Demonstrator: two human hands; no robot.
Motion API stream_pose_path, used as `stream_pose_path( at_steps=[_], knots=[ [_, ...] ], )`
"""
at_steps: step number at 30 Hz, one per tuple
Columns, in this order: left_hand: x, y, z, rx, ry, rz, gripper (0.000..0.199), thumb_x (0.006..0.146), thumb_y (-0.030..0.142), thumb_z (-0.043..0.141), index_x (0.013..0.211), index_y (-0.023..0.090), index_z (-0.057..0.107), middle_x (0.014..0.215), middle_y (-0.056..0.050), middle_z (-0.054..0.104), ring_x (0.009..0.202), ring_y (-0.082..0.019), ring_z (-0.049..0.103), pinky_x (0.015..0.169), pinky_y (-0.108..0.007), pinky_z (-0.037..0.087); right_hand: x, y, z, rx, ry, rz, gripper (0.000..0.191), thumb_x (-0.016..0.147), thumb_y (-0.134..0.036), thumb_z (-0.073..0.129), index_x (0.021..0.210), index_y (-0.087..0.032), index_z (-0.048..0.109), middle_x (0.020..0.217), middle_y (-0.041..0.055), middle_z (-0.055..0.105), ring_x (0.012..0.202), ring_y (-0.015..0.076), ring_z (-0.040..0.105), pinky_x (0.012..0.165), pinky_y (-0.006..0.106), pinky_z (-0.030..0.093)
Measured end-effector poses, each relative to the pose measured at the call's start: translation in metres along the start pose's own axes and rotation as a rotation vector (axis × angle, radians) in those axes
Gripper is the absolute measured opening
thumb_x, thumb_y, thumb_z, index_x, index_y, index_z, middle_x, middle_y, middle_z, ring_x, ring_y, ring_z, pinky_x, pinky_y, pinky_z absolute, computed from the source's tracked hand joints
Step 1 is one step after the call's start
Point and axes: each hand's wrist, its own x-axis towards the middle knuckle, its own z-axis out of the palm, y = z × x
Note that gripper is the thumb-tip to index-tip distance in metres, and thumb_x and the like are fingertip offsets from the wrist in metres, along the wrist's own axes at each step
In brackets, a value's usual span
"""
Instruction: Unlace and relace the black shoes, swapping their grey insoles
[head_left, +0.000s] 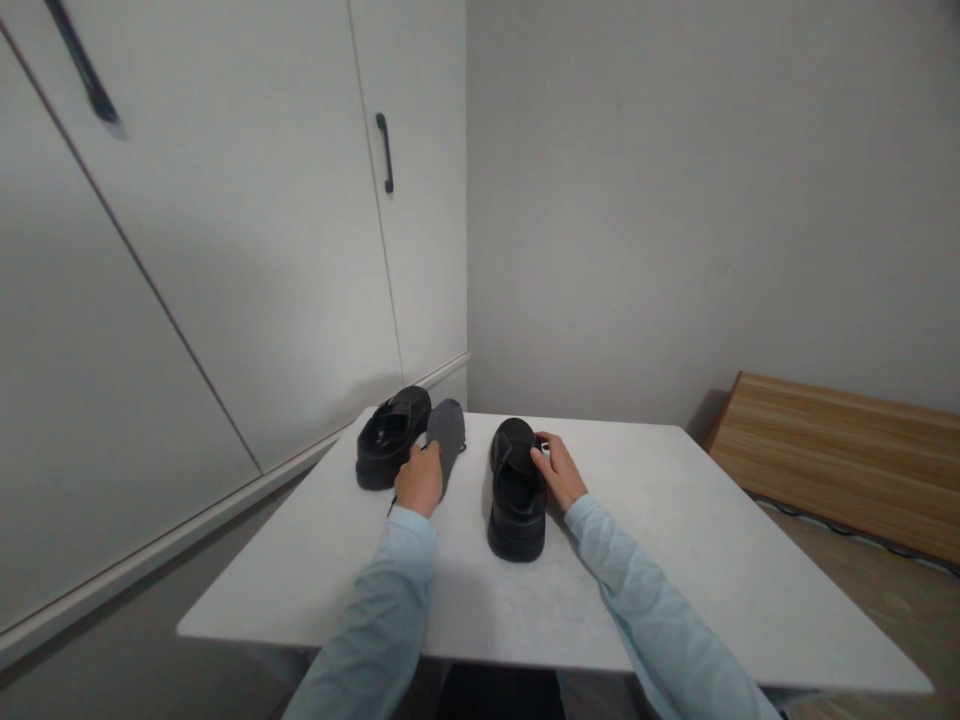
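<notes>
My left hand (420,480) is closed around a dark grey insole (448,425), whose rounded end points away from me. It is beside a black shoe (381,450) that stands on the left of the white table, toe pointing away. A second black shoe (517,540) stands upright near the table's middle, with its opening facing me. My right hand (561,472) grips the right side of this shoe near its tongue, fingers and thumb bent at the upper edge. The near end of the insole is partly hidden by my left hand.
The white table (675,600) stretches out in front of me. White cupboard doors (300,250) with dark handles rise on the left, and a grey wall (675,200) stands behind. A wood-grain panel (840,460) leans low at the right.
</notes>
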Motion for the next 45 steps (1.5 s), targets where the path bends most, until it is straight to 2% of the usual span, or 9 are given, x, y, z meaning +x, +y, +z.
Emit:
stream_pose_path(
  at_steps=[5, 11, 14, 18, 23, 26, 30, 39, 45],
  knots=[
    [0.007, -0.003, 0.011, 0.063, -0.010, 0.004, 0.040, 0.089, 0.013, 0.026, 0.116, 0.020, 0.055, 0.103, -0.016, 0.054, 0.094, -0.027, 0.059, 0.075, -0.036, 0.045, 0.000, 0.002, 0.001, 0.008, 0.008, -0.014, 0.041, 0.088, -0.048, 0.041, 0.118, -0.022, 0.046, 0.114, 0.0092, 0.055, 0.107, 0.0236, 0.051, 0.095, 0.044, 0.041],
    [0.009, -0.001, 0.020, 0.120, 0.110, 0.056, 0.036, 0.090, 0.017, 0.032, 0.111, 0.023, 0.061, 0.114, -0.017, 0.051, 0.105, -0.032, 0.049, 0.075, -0.042, 0.044, 0.000, 0.000, 0.000, -0.016, -0.003, -0.017, 0.040, 0.089, -0.048, 0.039, 0.118, -0.022, 0.046, 0.114, 0.0093, 0.055, 0.108, 0.0234, 0.051, 0.095, 0.044, 0.041],
    [0.011, 0.005, 0.018, 0.003, 0.234, 0.194, 0.028, 0.089, 0.025, 0.043, 0.111, 0.024, 0.060, 0.115, -0.012, 0.054, 0.106, -0.029, 0.049, 0.083, -0.044, 0.041, 0.001, -0.002, -0.001, -0.032, -0.009, -0.030, 0.040, 0.089, -0.048, 0.038, 0.117, -0.021, 0.047, 0.113, 0.0097, 0.055, 0.108, 0.0233, 0.051, 0.096, 0.044, 0.040],
    [0.009, 0.021, 0.012, -0.315, 0.333, 0.527, 0.030, 0.090, 0.037, 0.045, 0.114, 0.024, 0.056, 0.116, -0.006, 0.058, 0.110, -0.020, 0.050, 0.098, -0.039, 0.034, 0.002, -0.002, -0.002, -0.073, -0.018, -0.039, 0.041, 0.090, -0.048, 0.036, 0.117, -0.020, 0.048, 0.113, 0.0105, 0.055, 0.110, 0.0238, 0.050, 0.096, 0.044, 0.040],
    [-0.004, 0.033, 0.007, -0.524, 0.196, 0.869, 0.047, 0.081, 0.048, 0.056, 0.122, 0.025, 0.054, 0.134, -0.007, 0.049, 0.129, -0.022, 0.036, 0.108, -0.042, 0.024, 0.003, -0.001, -0.005, -0.114, -0.044, -0.052, 0.040, 0.090, -0.046, 0.036, 0.118, -0.020, 0.048, 0.113, 0.0100, 0.056, 0.109, 0.0226, 0.051, 0.095, 0.041, 0.041],
    [-0.012, 0.037, 0.005, -0.551, 0.100, 0.962, 0.045, 0.066, 0.052, 0.069, 0.102, 0.024, 0.066, 0.123, -0.007, 0.059, 0.129, -0.025, 0.037, 0.109, -0.043, 0.021, 0.004, -0.001, -0.008, -0.147, -0.064, -0.036, 0.039, 0.091, -0.043, 0.035, 0.119, -0.021, 0.048, 0.114, 0.0088, 0.057, 0.106, 0.0205, 0.054, 0.093, 0.037, 0.043],
    [-0.021, 0.042, 0.007, -0.498, 0.017, 1.019, 0.035, 0.056, 0.052, 0.076, 0.069, 0.020, 0.068, 0.083, -0.003, 0.070, 0.109, -0.023, 0.054, 0.110, -0.042, 0.018, 0.006, 0.001, -0.011, -0.208, -0.095, 0.013, 0.037, 0.093, -0.038, 0.030, 0.119, -0.021, 0.050, 0.113, 0.0082, 0.059, 0.102, 0.0183, 0.057, 0.089, 0.033, 0.045],
    [-0.030, 0.050, 0.012, -0.387, -0.078, 1.042, 0.039, 0.064, 0.055, 0.069, 0.078, 0.019, 0.064, 0.084, 0.000, 0.065, 0.093, -0.017, 0.057, 0.111, -0.044, 0.011, 0.010, 0.011, -0.016, -0.504, -0.211, 0.045, 0.034, 0.087, -0.010, 0.037, 0.111, -0.017, 0.061, 0.108, 0.0091, 0.065, 0.104, 0.0177, 0.058, 0.089, 0.027, 0.041],
    [-0.027, 0.048, 0.011, -0.349, -0.013, 0.992, 0.030, 0.072, 0.047, 0.066, 0.075, 0.018, 0.061, 0.079, 0.000, 0.060, 0.089, -0.018, 0.055, 0.105, -0.042, 0.025, 0.007, 0.005, -0.019, -0.619, -0.219, 0.066, 0.032, 0.086, -0.013, 0.043, 0.114, -0.018, 0.059, 0.110, 0.0094, 0.063, 0.104, 0.0184, 0.056, 0.088, 0.026, 0.040]
  ],
)
